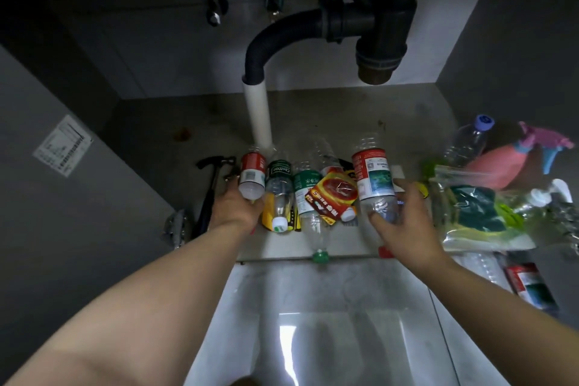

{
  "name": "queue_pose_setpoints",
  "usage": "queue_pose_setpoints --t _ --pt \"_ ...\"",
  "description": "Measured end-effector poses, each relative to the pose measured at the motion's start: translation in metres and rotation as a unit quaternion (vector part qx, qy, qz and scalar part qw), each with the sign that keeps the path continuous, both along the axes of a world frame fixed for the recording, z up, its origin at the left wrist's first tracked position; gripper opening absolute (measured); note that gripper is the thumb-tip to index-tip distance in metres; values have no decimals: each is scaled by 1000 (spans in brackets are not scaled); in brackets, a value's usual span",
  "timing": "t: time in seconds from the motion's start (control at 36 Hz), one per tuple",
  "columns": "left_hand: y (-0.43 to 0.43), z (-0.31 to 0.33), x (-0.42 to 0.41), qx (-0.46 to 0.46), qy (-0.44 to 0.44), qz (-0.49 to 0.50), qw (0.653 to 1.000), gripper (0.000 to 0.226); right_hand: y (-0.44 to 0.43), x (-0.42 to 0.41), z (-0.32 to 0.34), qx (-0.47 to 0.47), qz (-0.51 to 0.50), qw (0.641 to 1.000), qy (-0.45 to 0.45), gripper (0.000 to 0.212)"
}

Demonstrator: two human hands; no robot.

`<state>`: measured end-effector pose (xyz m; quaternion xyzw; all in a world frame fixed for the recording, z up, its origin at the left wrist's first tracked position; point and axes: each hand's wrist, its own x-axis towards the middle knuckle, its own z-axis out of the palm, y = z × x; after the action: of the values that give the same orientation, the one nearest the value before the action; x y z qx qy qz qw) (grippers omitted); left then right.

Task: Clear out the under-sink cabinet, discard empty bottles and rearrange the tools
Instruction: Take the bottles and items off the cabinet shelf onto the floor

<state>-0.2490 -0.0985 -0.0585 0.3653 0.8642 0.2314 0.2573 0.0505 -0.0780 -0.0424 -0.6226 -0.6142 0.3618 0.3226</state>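
Both arms reach into the cabinet and each hand has a bottle. The left hand (238, 208), left of centre, is curled round the near end of a small clear plastic bottle with a red label (251, 177). The right hand (404, 222), right of centre, is wrapped round the clear lower part of a taller plastic bottle with a red and white label (372, 175). Both bottles look empty, so I'd judge they are bound for discarding. Best to lift them straight up and back toward the bottom of the frame, since the green-labelled clear bottles (279, 185) and the red and yellow packet (332, 197) lie loose between the hands and would roll if nudged. The black hammer (213, 178) just left of the left hand can wait, and the white drain pipe (258, 116) stands close behind, so keep the lift low
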Motion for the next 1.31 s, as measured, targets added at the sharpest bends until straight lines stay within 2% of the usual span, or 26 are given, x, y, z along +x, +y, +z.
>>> queue_pose_setpoints --t 0.11,0.28,0.33,0.44,0.56,0.61,0.69,0.78,0.86,0.97,1.06,1.14,1.22,1.31 --pt "5 5 5 -11 25 7 1000 48 -1 4 5 -45 29 998 39 73" --pt "3 26 4 8 82 15 996 48 -7 28 12 -73 59 995 30 69" --pt "-1 40 8 33 71 -7 997 50 -11 39 19 -94 75 992 23 66" --pt "-10 70 35 70 -47 -84 993 44 -24 63 36 -163 111 980 15 62" --pt "-28 90 94 80 -192 -173 963 46 -45 97 53 -262 137 955 -21 54" --pt "-42 90 128 43 -253 -204 945 50 -60 116 59 -323 175 927 -75 59" --pt "-67 81 175 -62 -347 -243 904 53 -79 147 59 -409 212 875 -146 72" --pt "-92 63 215 -150 -385 -278 867 51 -91 179 53 -454 213 843 -195 79" --pt "-118 39 246 -199 -378 -283 859 51 -100 210 40 -442 189 845 -235 78" --pt "-141 8 274 -211 -372 -246 870 42 -107 238 11 -347 192 858 -325 77" --pt "-144 -15 286 -204 -372 -212 880 44 -110 244 -15 -299 180 883 -313 80" --pt "-138 -40 293 -195 -384 -181 884 43 -113 239 -42 -258 170 903 -300 73" --pt "-130 -59 302 -182 -387 -166 888 47 -109 233 -67 -189 161 907 -340 64" --pt "-117 -83 313 -155 -365 -164 903 57 -103 229 -88 -162 149 913 -344 62"
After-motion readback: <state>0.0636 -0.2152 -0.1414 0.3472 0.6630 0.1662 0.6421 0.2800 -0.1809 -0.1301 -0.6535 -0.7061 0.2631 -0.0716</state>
